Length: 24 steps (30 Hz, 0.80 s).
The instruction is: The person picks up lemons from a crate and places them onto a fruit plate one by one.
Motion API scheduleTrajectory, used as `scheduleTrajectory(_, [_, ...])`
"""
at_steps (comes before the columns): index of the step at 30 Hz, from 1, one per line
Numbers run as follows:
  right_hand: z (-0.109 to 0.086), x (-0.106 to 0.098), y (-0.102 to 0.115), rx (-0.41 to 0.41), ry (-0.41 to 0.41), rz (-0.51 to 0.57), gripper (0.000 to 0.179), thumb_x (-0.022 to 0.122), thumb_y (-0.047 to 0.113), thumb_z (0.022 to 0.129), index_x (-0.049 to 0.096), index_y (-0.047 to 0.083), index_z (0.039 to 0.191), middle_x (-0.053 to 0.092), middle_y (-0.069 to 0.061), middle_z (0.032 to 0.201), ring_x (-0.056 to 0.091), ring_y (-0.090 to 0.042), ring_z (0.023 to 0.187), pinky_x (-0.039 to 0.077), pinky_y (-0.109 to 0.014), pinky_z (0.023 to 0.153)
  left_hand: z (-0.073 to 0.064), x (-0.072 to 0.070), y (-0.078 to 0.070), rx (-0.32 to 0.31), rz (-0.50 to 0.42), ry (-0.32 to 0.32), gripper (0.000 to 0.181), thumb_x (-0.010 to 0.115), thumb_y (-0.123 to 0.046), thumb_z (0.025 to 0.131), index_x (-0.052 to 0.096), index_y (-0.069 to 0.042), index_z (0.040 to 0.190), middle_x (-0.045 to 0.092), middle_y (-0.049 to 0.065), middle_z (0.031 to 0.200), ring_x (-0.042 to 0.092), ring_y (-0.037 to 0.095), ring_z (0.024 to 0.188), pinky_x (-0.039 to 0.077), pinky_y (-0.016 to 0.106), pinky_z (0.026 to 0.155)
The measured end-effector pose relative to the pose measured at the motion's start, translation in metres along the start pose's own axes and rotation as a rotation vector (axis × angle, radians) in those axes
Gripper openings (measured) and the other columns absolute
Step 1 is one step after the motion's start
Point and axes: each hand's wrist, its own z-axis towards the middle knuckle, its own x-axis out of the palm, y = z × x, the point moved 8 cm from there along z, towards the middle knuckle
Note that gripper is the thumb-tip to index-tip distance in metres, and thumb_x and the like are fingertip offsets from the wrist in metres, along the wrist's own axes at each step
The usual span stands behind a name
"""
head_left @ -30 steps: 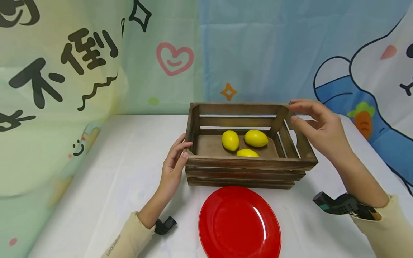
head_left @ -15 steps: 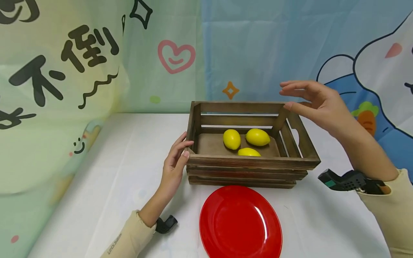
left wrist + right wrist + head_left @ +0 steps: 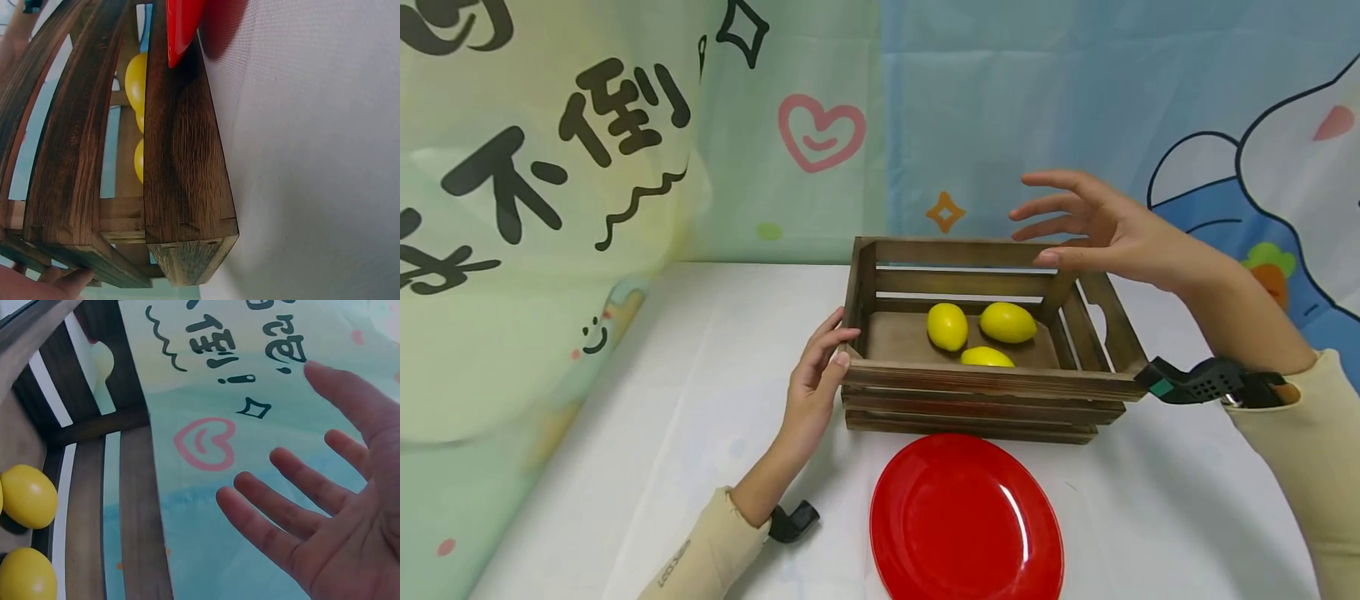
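My left hand [image 3: 814, 387] rests its fingertips against the left end of a brown slatted wooden crate [image 3: 992, 380], thumb near the front corner. In the left wrist view, its fingers [image 3: 70, 279] touch the upper slats. Three yellow lemons lie inside the crate: one lemon [image 3: 947, 326] on the left, another lemon [image 3: 1007, 322] behind right, and a front lemon [image 3: 987, 357] partly hidden by the front slats. My right hand [image 3: 1101, 231] is raised over the crate's back right corner, fingers spread and holding nothing. In the right wrist view, its palm [image 3: 350, 550] shows beside the crate.
A red plate [image 3: 889, 517] lies on the white tabletop [image 3: 700, 433] just in front of the crate. Behind stands a printed cloth backdrop [image 3: 970, 100] with cartoon drawings. Both wrists wear black devices, the right device [image 3: 1213, 381] near the crate's right front corner.
My right hand has lifted off the crate's right rim area, moving up and left, and its fingers have spread. My left hand keeps its place on the crate. The view shifted slightly.
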Motion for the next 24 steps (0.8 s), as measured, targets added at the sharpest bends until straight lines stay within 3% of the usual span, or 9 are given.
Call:
scheduleTrajectory(4, [0.005, 0.002, -0.005, 0.023, 0.038, -0.05, 0.079, 0.057, -0.01, 0.09, 0.025, 0.022, 0.154, 0.049, -0.001, 0.138, 0.054, -0.014, 0.122, 0.05, -0.019, 0.09, 0.0, -0.001, 0.001, 0.003, 0.006, -0.001, 0.032, 0.045, -0.013, 0.101, 0.054, -0.001, 0.13, 0.035, -0.003, 0.155, 0.029, 0.014, 0.144, 0.025, 0.036, 0.117])
scheduleTrajectory(14, [0.023, 0.004, -0.018, 0.072, 0.107, -0.171, 0.04, 0.064, 0.0, 0.091, 0.059, 0.005, 0.131, 0.062, 0.006, 0.128, 0.063, -0.008, 0.11, 0.053, -0.02, 0.084, 0.001, -0.001, 0.001, 0.027, 0.005, -0.001, 0.031, 0.046, -0.01, 0.101, 0.054, 0.001, 0.128, 0.034, 0.001, 0.155, 0.03, 0.018, 0.144, 0.025, 0.044, 0.117])
scheduleTrajectory(17, [0.032, 0.009, -0.018, 0.048, 0.158, -0.166, 0.036, 0.065, 0.0, 0.09, 0.062, 0.002, 0.126, 0.061, 0.007, 0.129, 0.064, -0.008, 0.109, 0.054, -0.022, 0.084, 0.001, -0.002, 0.0, 0.028, 0.004, -0.003, 0.031, 0.046, -0.01, 0.1, 0.054, 0.002, 0.128, 0.035, 0.001, 0.155, 0.031, 0.018, 0.144, 0.024, 0.043, 0.117])
scheduleTrajectory(24, [0.053, 0.026, -0.016, -0.095, 0.306, -0.152, 0.032, 0.064, -0.004, 0.09, 0.065, 0.002, 0.121, 0.06, 0.002, 0.13, 0.062, -0.008, 0.112, 0.056, -0.027, 0.083, 0.002, -0.002, 0.002, 0.031, 0.01, -0.007, 0.031, 0.046, -0.011, 0.1, 0.055, 0.001, 0.127, 0.035, 0.001, 0.155, 0.032, 0.017, 0.143, 0.023, 0.047, 0.117])
